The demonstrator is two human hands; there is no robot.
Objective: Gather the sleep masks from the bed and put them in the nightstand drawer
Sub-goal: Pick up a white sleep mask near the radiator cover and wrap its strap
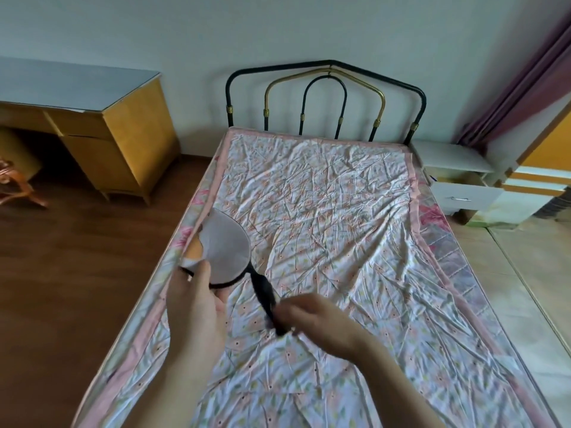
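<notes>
A pale grey sleep mask (224,251) with black trim is lifted over the bed's left side. My left hand (197,307) pinches its near edge, thumb on top. Its black strap (264,296) trails to the right, and my right hand (315,319) grips the strap's end, blurred. The bed (333,211) wears a wrinkled floral sheet; no other mask shows on it. The white nightstand (451,156) stands at the bed's far right corner, its drawer (466,194) pulled open toward me.
A black and brass metal headboard (327,97) backs the bed against the wall. A yellow wooden desk (117,140) stands far left on the brown floor. A purple curtain (525,78) and a yellow cabinet (547,156) are right of the nightstand.
</notes>
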